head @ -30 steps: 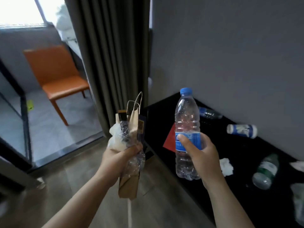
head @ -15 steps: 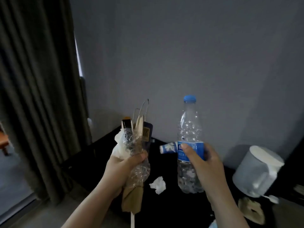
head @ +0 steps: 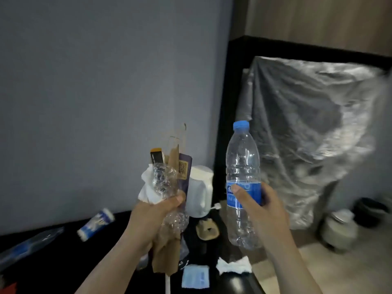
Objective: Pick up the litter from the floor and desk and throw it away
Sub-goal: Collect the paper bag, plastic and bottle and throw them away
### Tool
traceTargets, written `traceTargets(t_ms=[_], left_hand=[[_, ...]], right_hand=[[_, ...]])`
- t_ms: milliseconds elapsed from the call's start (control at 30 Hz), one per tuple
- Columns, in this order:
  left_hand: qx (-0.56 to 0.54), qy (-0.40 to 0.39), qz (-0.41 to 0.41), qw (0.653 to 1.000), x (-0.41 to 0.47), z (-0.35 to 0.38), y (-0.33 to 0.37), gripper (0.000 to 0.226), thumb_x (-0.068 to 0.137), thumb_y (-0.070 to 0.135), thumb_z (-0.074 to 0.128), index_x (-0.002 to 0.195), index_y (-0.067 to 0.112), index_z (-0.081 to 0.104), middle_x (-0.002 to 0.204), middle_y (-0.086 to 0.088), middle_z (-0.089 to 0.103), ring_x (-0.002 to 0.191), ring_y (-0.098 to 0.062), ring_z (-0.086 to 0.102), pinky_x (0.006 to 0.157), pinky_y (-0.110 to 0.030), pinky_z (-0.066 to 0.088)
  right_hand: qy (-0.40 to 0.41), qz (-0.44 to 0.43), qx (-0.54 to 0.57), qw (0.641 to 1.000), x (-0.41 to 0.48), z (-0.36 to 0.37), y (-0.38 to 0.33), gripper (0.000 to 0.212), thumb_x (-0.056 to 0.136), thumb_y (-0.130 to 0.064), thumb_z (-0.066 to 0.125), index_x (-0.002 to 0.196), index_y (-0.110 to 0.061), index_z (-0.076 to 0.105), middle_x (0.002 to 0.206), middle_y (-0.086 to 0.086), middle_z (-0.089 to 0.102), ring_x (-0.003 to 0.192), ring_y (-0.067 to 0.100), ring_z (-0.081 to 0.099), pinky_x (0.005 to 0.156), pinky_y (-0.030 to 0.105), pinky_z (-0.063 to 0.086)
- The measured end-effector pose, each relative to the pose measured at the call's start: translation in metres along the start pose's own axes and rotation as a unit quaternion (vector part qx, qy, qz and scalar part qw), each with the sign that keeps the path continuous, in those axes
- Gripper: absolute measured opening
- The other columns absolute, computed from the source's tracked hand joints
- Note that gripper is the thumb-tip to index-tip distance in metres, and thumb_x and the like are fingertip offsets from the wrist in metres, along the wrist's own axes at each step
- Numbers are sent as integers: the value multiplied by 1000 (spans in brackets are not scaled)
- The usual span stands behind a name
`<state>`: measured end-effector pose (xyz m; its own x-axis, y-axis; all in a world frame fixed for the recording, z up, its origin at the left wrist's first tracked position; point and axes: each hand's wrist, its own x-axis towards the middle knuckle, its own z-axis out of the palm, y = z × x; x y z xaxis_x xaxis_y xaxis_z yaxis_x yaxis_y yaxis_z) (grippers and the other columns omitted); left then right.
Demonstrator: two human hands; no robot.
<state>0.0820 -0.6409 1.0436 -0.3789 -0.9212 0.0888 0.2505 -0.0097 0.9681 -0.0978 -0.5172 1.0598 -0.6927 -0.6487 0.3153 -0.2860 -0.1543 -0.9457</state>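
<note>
My left hand [head: 153, 217] grips a bundle of litter [head: 167, 183]: a brown paper bag, crumpled clear plastic, white tissue and small card packets. My right hand [head: 257, 205] holds an upright clear water bottle [head: 242, 166] with a blue cap and blue label, gripped round the label. Both hands are raised above the black desk [head: 63, 257]. On the desk lie a blue-and-white bottle [head: 95, 224], a flattened plastic bottle [head: 27, 245], a blue face mask [head: 196, 276], a crumpled white tissue [head: 233, 265] and a tan scrap [head: 206, 229].
A white kettle [head: 200, 192] stands at the desk's far right end. Beyond the desk a large grey plastic sheet [head: 307, 128] hangs over something. On the floor at the right sit a pale round pot [head: 339, 230] and a dark bin [head: 371, 212].
The view has swung to the right: the curtain is out of sight, and the kettle, the plastic sheet and the bin have come in. Both hands keep their hold.
</note>
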Motion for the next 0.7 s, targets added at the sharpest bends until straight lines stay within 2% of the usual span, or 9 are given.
traceTargets(t_ms=[67,167,233,333,533,600,700], left_hand=[[-6,-72,-20,997,9,18,2,43,70,6,79,110,16,65,90,-8,76,77,-25,73,54,-28,56],[-6,-180,-33,983,9,46,-4,48,67,8,80,111,17,66,94,-9,75,81,-28,73,64,-37,57],[-20,-237,-59,969,-2,67,-10,48,64,8,81,109,15,68,91,-9,75,76,-25,73,59,-32,56],[-44,-318,-73,944,-30,107,-17,38,71,0,77,106,9,68,83,-9,76,67,-21,72,51,-24,53],[-102,-453,-102,880,-116,203,-9,45,68,-1,77,110,11,67,90,-15,74,73,-27,70,60,-33,55],[-102,-482,-109,863,-147,231,-7,41,68,-1,77,108,8,68,91,-17,74,76,-30,72,61,-34,57],[-98,-539,-114,829,-209,276,-3,38,70,-1,77,105,12,69,95,-19,73,85,-35,71,72,-45,59]], right_hand=[[72,15,-24,997,-13,-21,-3,30,67,-53,74,87,-32,67,80,-9,72,71,10,68,65,27,52],[181,29,-45,982,-46,-53,-7,32,67,-49,75,86,-24,68,79,-6,72,72,11,68,62,22,50],[235,35,-62,969,-76,-74,-14,38,63,-53,74,88,-25,68,80,-5,72,71,10,68,64,25,50],[304,49,-103,946,-126,-108,-30,49,56,-61,70,89,-25,68,78,-5,71,67,7,66,65,28,50],[439,42,-144,886,-220,-186,-73,45,56,-52,70,91,-24,65,79,-3,70,70,5,67,63,23,51],[469,41,-155,869,-247,-210,-86,46,55,-55,70,91,-28,63,82,-3,70,73,7,68,68,26,54],[515,39,-183,836,-298,-252,-110,50,53,-63,69,92,-32,62,84,-5,71,77,11,69,71,30,57]])
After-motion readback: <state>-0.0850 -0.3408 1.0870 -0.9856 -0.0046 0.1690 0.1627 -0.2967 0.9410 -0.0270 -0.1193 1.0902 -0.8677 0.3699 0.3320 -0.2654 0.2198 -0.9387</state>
